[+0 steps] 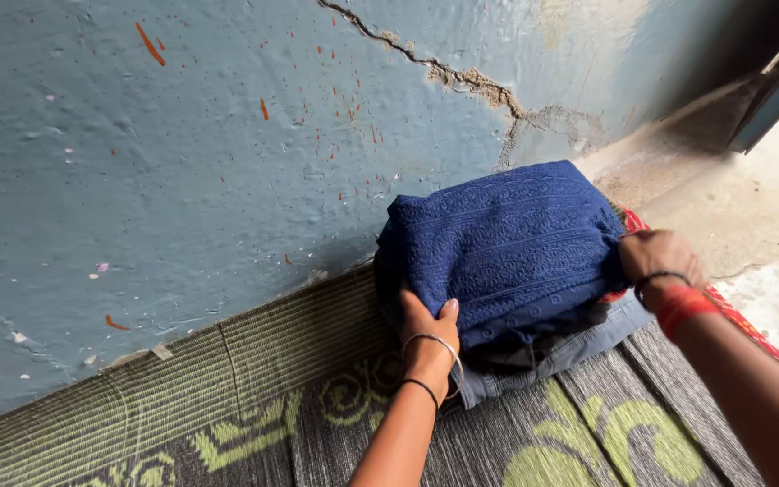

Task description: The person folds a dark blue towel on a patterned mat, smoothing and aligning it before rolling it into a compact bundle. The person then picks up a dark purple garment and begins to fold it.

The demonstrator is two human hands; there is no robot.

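Note:
A folded dark blue embroidered garment [507,243] lies on top of a small pile of folded clothes, with a grey-blue denim piece [579,343] showing underneath. The pile rests on a woven mat against the wall. My left hand [427,332] grips the near left edge of the blue garment, thumb on top; thin bangles circle that wrist. My right hand [655,257] pinches the garment's right edge; a red thread and a dark band are on its wrist.
A woven grey mat [317,406] with green swirl patterns covers the floor. Behind the pile rises a cracked blue-grey wall [182,162] flecked with orange marks. A red patterned cloth edge [750,325] lies at right, beside bare concrete floor [750,207].

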